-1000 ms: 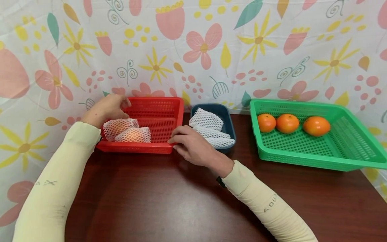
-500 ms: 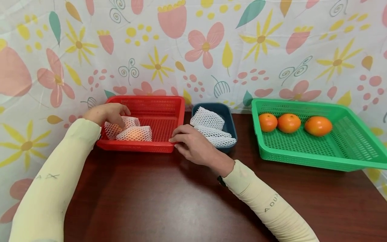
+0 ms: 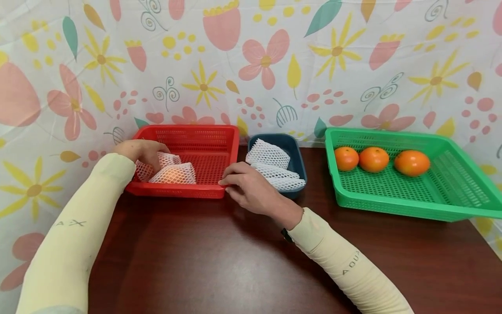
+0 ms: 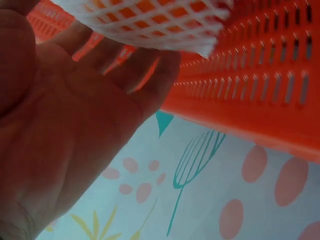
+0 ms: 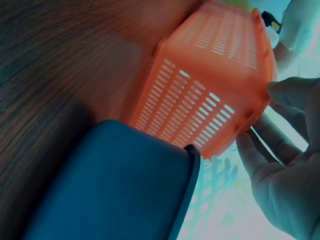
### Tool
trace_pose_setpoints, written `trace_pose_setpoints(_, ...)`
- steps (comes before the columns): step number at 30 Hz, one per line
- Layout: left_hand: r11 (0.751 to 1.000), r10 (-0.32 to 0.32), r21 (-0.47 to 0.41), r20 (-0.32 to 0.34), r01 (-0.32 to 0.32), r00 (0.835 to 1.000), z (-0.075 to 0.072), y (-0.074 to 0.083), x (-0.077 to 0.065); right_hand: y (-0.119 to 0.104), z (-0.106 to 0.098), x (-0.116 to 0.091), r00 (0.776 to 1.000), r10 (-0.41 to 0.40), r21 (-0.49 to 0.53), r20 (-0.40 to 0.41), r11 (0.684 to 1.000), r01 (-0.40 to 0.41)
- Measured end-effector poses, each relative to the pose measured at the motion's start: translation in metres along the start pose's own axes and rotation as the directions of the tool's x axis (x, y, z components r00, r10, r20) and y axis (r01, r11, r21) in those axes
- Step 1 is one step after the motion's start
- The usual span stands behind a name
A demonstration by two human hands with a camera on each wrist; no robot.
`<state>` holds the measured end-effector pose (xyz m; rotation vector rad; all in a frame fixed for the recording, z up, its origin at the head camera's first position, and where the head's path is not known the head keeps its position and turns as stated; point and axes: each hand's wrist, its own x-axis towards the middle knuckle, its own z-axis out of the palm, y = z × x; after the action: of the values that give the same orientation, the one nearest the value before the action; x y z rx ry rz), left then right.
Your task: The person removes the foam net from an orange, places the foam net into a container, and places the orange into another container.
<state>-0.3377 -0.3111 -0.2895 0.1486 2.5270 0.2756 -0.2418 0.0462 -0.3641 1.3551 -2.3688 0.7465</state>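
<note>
In the head view a red plastic basket holds two oranges in white foam nets, the right wrapped orange in plain sight. My left hand is down in the basket's left side, over the left wrapped orange, covering part of it. In the left wrist view its fingers curl along the net, with the thumb on the other side. My right hand pinches the rim at the basket's front right corner, thumb and fingers on either side, as the right wrist view shows.
A dark blue bin with white foam nets stands right of the red basket. Farther right, a green basket holds three bare oranges. A flowered cloth hangs behind the brown table.
My left hand has lowered into the red basket and closed around the left wrapped orange. My right hand has stayed on the basket's corner.
</note>
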Motion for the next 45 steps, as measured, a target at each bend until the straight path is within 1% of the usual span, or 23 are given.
trace_pose_setpoints(4, 1.0, -0.012, -0.001, 0.034, 0.012, 0.999, 0.0, -0.003, 0.001, 0.0, 0.001, 0.001, 1.0, -0.001, -0.003, 0.001, 1.0, 0.001)
trace_pose_setpoints(5, 1.0, -0.007, 0.001, 0.039, 0.007, 0.999, 0.0, -0.004, 0.002, -0.001, 0.001, 0.001, 1.0, -0.003, -0.004, 0.0, 1.0, 0.003)
trace_pose_setpoints(6, 1.0, -0.009, -0.009, 0.039, 0.009, 0.999, 0.0, -0.013, 0.011, -0.001, 0.001, 0.001, 1.0, -0.006, -0.003, 0.001, 1.0, 0.006)
trace_pose_setpoints(8, 1.0, -0.011, -0.021, 0.061, 0.012, 0.998, 0.0, -0.016, 0.014, 0.0, 0.002, 0.001, 1.0, -0.009, 0.001, 0.0, 1.0, 0.009)
trace_pose_setpoints(9, 1.0, -0.007, -0.024, 0.068, 0.009, 0.998, 0.0, -0.024, 0.021, 0.0, 0.002, 0.001, 1.0, -0.012, 0.002, 0.0, 1.0, 0.012)
trace_pose_setpoints(11, 1.0, -0.008, -0.024, 0.081, 0.01, 0.997, 0.0, -0.029, 0.026, -0.001, 0.002, 0.001, 1.0, -0.014, 0.006, 0.002, 1.0, 0.014)
trace_pose_setpoints(12, 1.0, -0.013, -0.017, 0.082, 0.015, 0.997, 0.0, -0.032, 0.031, -0.001, 0.003, 0.001, 1.0, -0.014, 0.005, 0.002, 1.0, 0.014)
trace_pose_setpoints(13, 1.0, -0.019, -0.01, 0.092, 0.02, 0.996, 0.0, -0.025, 0.025, -0.001, 0.002, 0.001, 1.0, -0.013, 0.004, 0.002, 1.0, 0.013)
trace_pose_setpoints(15, 1.0, -0.023, 0.009, 0.088, 0.022, 0.996, 0.0, -0.024, 0.026, -0.001, 0.002, 0.001, 1.0, -0.012, 0.0, 0.004, 1.0, 0.012)
trace_pose_setpoints(16, 0.999, -0.031, 0.02, 0.083, 0.029, 0.996, 0.0, -0.017, 0.019, -0.001, 0.001, 0.001, 1.0, -0.009, -0.001, 0.004, 1.0, 0.009)
trace_pose_setpoints(17, 0.999, -0.034, 0.028, 0.075, 0.032, 0.997, 0.0, -0.014, 0.018, -0.002, 0.001, 0.001, 1.0, -0.007, -0.002, 0.005, 1.0, 0.007)
trace_pose_setpoints(19, 0.999, -0.026, 0.045, 0.058, 0.023, 0.998, 0.0, -0.008, 0.011, -0.002, 0.001, 0.001, 1.0, -0.005, -0.001, 0.005, 1.0, 0.005)
trace_pose_setpoints(20, 0.998, -0.018, 0.064, 0.05, 0.015, 0.999, 0.001, -0.006, 0.01, -0.002, 0.001, 0.001, 1.0, -0.005, 0.001, 0.005, 1.0, 0.005)
trace_pose_setpoints(25, 0.995, -0.002, 0.097, 0.033, -0.001, 0.999, 0.002, -0.006, 0.009, -0.002, 0.001, 0.001, 1.0, -0.007, 0.003, 0.002, 1.0, 0.007)
trace_pose_setpoints(32, 0.999, -0.032, 0.043, 0.034, 0.031, 0.999, 0.002, -0.007, 0.011, 0.0, 0.001, 0.0, 1.0, -0.005, -0.001, -0.005, 1.0, 0.005)
trace_pose_setpoints(36, 0.997, -0.009, 0.075, 0.015, 0.008, 1.0, 0.002, -0.006, 0.012, 0.0, 0.001, 0.0, 1.0, 0.001, -0.002, -0.002, 1.0, -0.001)
trace_pose_setpoints(41, 0.992, 0.04, 0.118, -0.014, -0.038, 0.999, 0.002, -0.007, 0.015, 0.0, 0.0, 0.0, 1.0, 0.002, -0.002, -0.007, 1.0, -0.002)
trace_pose_setpoints(45, 0.99, 0.054, 0.135, -0.026, -0.05, 0.998, 0.002, -0.006, 0.015, 0.0, 0.0, 0.0, 1.0, 0.003, 0.002, -0.006, 1.0, -0.003)
